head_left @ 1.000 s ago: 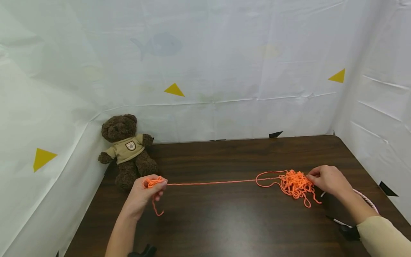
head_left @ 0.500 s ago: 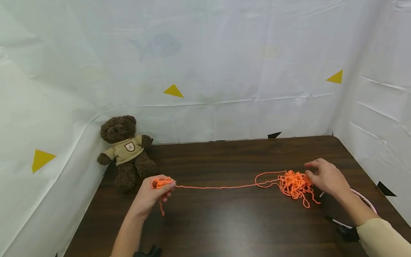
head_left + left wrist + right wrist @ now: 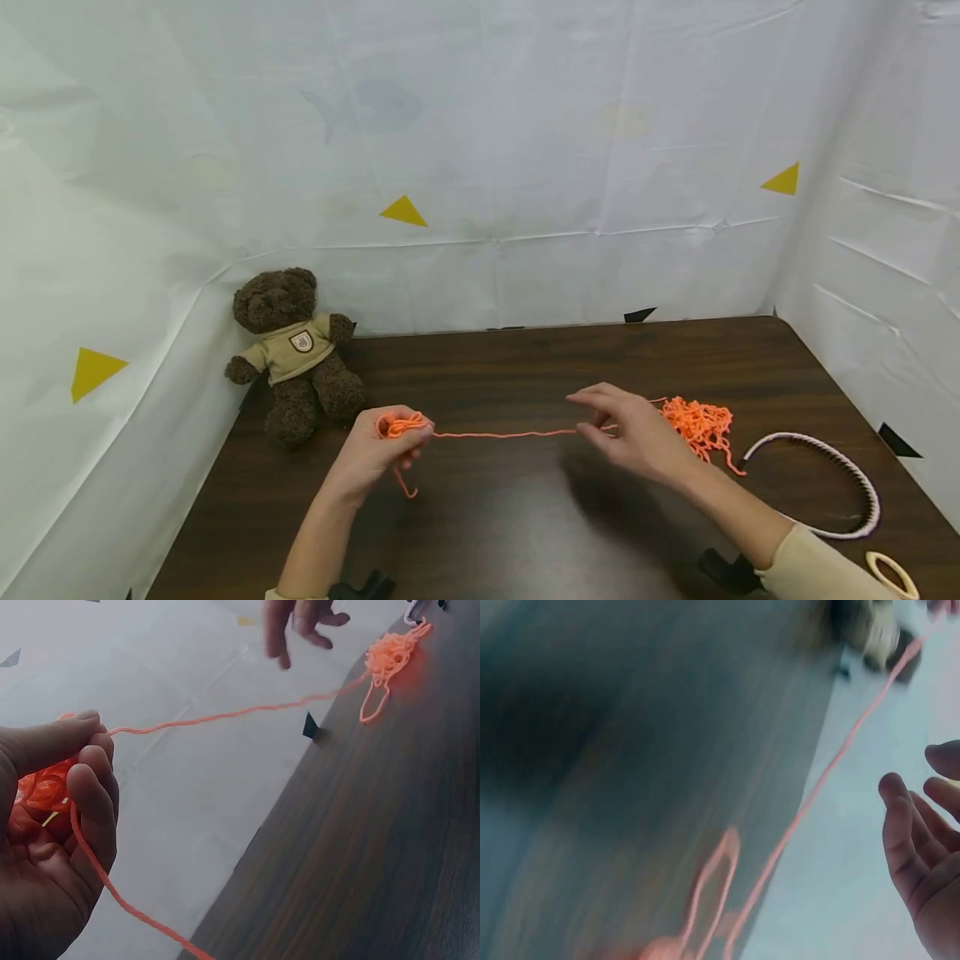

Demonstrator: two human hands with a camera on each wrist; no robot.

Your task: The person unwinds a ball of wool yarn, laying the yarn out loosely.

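Observation:
My left hand (image 3: 378,450) grips a small looped bundle of orange yarn (image 3: 49,784), its thumb pinching over the fingers. A loose tail hangs below that hand. From the bundle a taut strand of yarn (image 3: 502,435) runs right across the table to a tangled orange yarn pile (image 3: 697,422). My right hand (image 3: 637,437) hovers near this strand, left of the pile, with thumb and fingers spread apart. In the right wrist view its fingers (image 3: 900,825) hold nothing, and the strand passes beside them. Part of the pile is hidden behind the right hand in the head view.
A brown teddy bear (image 3: 296,354) in a tan shirt sits at the table's back left. On the right lie a pale wrapped headband (image 3: 870,492) and a wooden ring (image 3: 892,575). White sheeting (image 3: 525,167) walls in the back and sides of the dark table (image 3: 510,533).
My right hand has left the yarn pile and moved left toward the strand, uncovering the headband and ring. My left hand has shifted slightly right, still gripping its bundle.

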